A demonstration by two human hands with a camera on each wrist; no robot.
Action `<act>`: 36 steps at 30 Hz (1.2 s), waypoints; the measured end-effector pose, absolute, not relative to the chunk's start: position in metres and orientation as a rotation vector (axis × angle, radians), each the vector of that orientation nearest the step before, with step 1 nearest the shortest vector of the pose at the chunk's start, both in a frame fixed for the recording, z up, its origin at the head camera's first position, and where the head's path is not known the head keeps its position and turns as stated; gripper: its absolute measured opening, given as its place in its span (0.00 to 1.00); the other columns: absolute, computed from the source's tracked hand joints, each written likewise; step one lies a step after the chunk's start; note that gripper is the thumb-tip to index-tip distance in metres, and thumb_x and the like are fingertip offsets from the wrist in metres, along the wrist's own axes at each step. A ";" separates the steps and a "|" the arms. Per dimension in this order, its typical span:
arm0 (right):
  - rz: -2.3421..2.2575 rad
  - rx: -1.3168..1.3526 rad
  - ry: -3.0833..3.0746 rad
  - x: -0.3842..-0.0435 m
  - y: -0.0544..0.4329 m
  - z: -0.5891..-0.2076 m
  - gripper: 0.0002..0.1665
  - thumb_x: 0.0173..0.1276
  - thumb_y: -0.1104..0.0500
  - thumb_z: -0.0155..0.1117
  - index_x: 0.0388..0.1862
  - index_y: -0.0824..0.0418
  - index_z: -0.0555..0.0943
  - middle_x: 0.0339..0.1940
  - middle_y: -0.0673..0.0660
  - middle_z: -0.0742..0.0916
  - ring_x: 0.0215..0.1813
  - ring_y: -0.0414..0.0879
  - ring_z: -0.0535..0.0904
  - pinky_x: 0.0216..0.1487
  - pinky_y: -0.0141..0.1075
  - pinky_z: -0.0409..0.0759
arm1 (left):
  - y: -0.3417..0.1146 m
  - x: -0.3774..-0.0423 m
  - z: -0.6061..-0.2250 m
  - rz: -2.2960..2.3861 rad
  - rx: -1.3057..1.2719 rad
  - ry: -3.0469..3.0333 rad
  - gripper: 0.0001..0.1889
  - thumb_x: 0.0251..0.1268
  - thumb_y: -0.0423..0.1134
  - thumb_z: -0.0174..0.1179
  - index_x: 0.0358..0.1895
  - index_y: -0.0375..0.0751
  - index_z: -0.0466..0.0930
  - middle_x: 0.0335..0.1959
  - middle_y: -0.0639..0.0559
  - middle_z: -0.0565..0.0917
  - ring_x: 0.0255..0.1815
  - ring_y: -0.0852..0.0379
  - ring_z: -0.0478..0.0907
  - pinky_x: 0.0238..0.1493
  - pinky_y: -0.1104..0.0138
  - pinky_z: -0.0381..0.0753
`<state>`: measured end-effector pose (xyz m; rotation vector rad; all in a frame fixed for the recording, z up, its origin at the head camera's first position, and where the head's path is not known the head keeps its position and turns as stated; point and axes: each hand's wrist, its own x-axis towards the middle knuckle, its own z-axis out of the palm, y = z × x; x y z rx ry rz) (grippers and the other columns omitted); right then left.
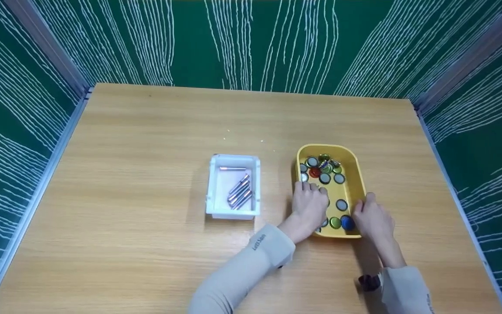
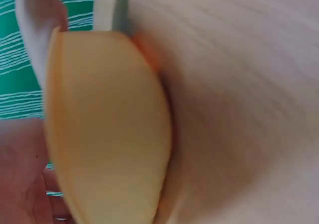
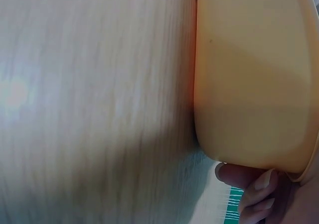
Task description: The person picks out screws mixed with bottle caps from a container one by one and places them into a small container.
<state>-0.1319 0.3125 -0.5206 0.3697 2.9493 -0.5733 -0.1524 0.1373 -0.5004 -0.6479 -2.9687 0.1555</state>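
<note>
A yellow tray (image 1: pixel 357 174) holds several bottle caps (image 1: pixel 341 205), most of them grey-faced, with green, red and blue ones among them. My left hand (image 1: pixel 310 205) reaches over the tray's left side, its fingers bent down inside; whether they hold a cap is hidden. In the left wrist view, the palm (image 2: pixel 22 169) shows behind the tray's outer wall (image 2: pixel 109 124). On the right, my right hand (image 1: pixel 375 218) grips the tray's rim near the close corner. The right wrist view shows curled fingers (image 3: pixel 256 194) against the end of the tray wall (image 3: pixel 249 84).
Left of the tray stands a pale blue bin (image 1: pixel 211 187) with several shiny metal cylinders (image 1: pixel 240 192) inside. Small white specks (image 1: pixel 262 141) lie on the wooden table (image 1: pixel 146 174) beyond it. Green panels with white streaks (image 1: pixel 190 43) border the table's back and sides.
</note>
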 end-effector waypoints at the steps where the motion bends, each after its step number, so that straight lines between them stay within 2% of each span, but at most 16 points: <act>1: -0.576 0.371 2.947 -0.132 0.313 -0.520 0.23 0.77 0.50 0.37 0.50 0.71 0.67 0.34 0.73 0.82 0.32 0.63 0.80 0.26 0.49 0.72 | 0.139 -0.152 -0.502 0.175 -0.634 -2.989 0.12 0.61 0.54 0.60 0.44 0.55 0.81 0.41 0.57 0.85 0.44 0.56 0.79 0.48 0.62 0.68; 6: -0.583 0.369 2.958 -0.131 0.312 -0.520 0.23 0.77 0.50 0.37 0.49 0.70 0.67 0.34 0.74 0.82 0.32 0.64 0.80 0.26 0.50 0.72 | 0.149 -0.152 -0.505 0.248 -0.590 -3.050 0.15 0.61 0.55 0.60 0.48 0.57 0.80 0.46 0.58 0.85 0.51 0.56 0.76 0.60 0.61 0.65; 13: -0.594 0.355 2.983 -0.129 0.311 -0.522 0.21 0.76 0.52 0.39 0.47 0.71 0.67 0.33 0.76 0.82 0.31 0.68 0.80 0.25 0.53 0.72 | 0.153 -0.156 -0.513 0.342 -0.618 -3.058 0.15 0.59 0.58 0.61 0.44 0.57 0.81 0.41 0.62 0.84 0.47 0.58 0.72 0.54 0.62 0.63; 19: -0.590 0.364 2.960 -0.130 0.312 -0.521 0.22 0.76 0.51 0.38 0.50 0.71 0.66 0.34 0.76 0.82 0.32 0.67 0.80 0.26 0.52 0.72 | 0.155 -0.159 -0.518 0.394 -0.608 -3.111 0.17 0.57 0.59 0.63 0.45 0.58 0.83 0.42 0.61 0.84 0.51 0.57 0.71 0.57 0.63 0.63; 22: -0.587 0.369 2.948 -0.131 0.312 -0.521 0.23 0.77 0.51 0.37 0.51 0.71 0.66 0.35 0.75 0.82 0.33 0.66 0.80 0.27 0.51 0.73 | 0.157 -0.159 -0.518 0.458 -0.623 -3.120 0.20 0.57 0.63 0.61 0.47 0.58 0.83 0.44 0.60 0.83 0.51 0.56 0.69 0.58 0.62 0.63; 27: -0.592 0.372 2.934 -0.130 0.313 -0.521 0.23 0.77 0.50 0.37 0.52 0.71 0.66 0.34 0.73 0.82 0.31 0.62 0.80 0.26 0.48 0.72 | 0.157 -0.158 -0.516 0.583 -0.690 -3.145 0.19 0.61 0.66 0.56 0.49 0.65 0.81 0.44 0.64 0.81 0.51 0.57 0.64 0.59 0.63 0.59; 29: -0.591 0.375 2.936 -0.130 0.313 -0.522 0.23 0.77 0.50 0.37 0.51 0.70 0.66 0.34 0.73 0.82 0.32 0.63 0.80 0.27 0.49 0.72 | 0.157 -0.158 -0.516 0.572 -0.704 -3.147 0.16 0.62 0.64 0.56 0.48 0.66 0.81 0.42 0.65 0.80 0.50 0.58 0.63 0.58 0.64 0.59; 34: -0.589 0.376 2.950 -0.130 0.313 -0.522 0.23 0.77 0.50 0.37 0.50 0.70 0.66 0.36 0.75 0.82 0.34 0.67 0.80 0.28 0.52 0.72 | 0.156 -0.159 -0.519 0.478 -0.708 -3.102 0.15 0.61 0.60 0.59 0.46 0.59 0.79 0.39 0.64 0.81 0.45 0.60 0.68 0.53 0.65 0.61; 36: -0.591 0.371 2.952 -0.130 0.313 -0.521 0.23 0.77 0.50 0.37 0.50 0.70 0.67 0.36 0.75 0.82 0.34 0.67 0.80 0.28 0.52 0.72 | 0.155 -0.159 -0.521 0.424 -0.721 -3.084 0.17 0.61 0.58 0.60 0.48 0.57 0.77 0.39 0.63 0.83 0.44 0.61 0.72 0.52 0.65 0.62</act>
